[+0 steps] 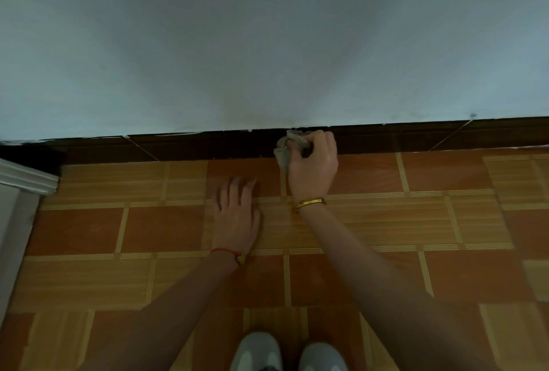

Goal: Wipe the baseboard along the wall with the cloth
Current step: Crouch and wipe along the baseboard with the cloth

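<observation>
A dark brown baseboard (208, 146) runs along the foot of the pale wall (267, 44). My right hand (313, 167) grips a crumpled grey cloth (286, 148) and presses it against the baseboard near the middle of the view, up to its top edge. My left hand (237, 213) lies flat on the floor, fingers spread, just left of the right wrist and a short way back from the baseboard. It holds nothing.
The floor (416, 237) is orange and tan patterned tile. A white moulded door frame or trim (26, 179) juts in at the left edge. The toes of my two grey shoes (286, 353) show at the bottom centre.
</observation>
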Demonstrator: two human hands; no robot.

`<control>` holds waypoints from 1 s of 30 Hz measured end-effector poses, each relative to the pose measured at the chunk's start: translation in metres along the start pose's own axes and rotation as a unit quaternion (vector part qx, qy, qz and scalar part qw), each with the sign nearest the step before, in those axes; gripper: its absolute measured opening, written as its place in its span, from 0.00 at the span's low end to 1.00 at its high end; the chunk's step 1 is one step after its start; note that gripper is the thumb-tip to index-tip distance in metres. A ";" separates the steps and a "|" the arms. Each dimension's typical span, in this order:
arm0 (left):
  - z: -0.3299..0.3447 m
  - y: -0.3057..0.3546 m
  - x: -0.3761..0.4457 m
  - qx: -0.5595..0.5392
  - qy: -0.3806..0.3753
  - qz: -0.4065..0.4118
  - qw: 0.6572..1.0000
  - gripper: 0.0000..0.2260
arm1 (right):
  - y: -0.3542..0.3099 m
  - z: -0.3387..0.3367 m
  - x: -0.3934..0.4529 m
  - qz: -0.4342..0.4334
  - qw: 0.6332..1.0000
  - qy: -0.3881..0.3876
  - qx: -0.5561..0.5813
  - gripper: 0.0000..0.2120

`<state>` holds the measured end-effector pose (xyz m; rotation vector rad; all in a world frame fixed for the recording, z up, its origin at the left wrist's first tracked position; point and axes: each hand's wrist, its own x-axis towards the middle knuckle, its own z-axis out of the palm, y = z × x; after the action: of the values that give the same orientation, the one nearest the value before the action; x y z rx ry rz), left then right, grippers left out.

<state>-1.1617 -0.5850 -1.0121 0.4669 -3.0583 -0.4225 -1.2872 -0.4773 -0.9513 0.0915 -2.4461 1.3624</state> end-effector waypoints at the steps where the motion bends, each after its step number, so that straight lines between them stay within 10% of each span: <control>1: 0.003 0.002 0.002 -0.005 0.002 0.000 1.000 0.23 | 0.003 -0.001 0.001 -0.001 1.000 0.002 0.002 0.10; 8: 0.023 -0.005 0.004 -0.007 0.011 0.009 1.000 0.22 | 0.038 -0.043 0.032 0.078 0.986 0.150 -0.009 0.10; 17: 0.029 -0.009 0.003 -0.019 0.032 0.023 0.999 0.22 | 0.006 0.006 -0.004 -0.015 1.000 0.013 -0.002 0.10; 26: 0.031 -0.011 0.001 -0.023 0.033 0.025 0.999 0.23 | 0.040 -0.040 0.031 0.110 0.979 0.171 -0.006 0.12; 30: 0.031 -0.010 0.001 -0.034 0.032 0.021 0.999 0.23 | 0.027 -0.025 0.020 0.082 0.989 0.126 -0.005 0.11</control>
<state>-1.1619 -0.5861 -1.0448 0.4050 -2.9751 -0.4995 -1.3053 -0.4395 -0.9551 -0.2744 -2.2879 1.3354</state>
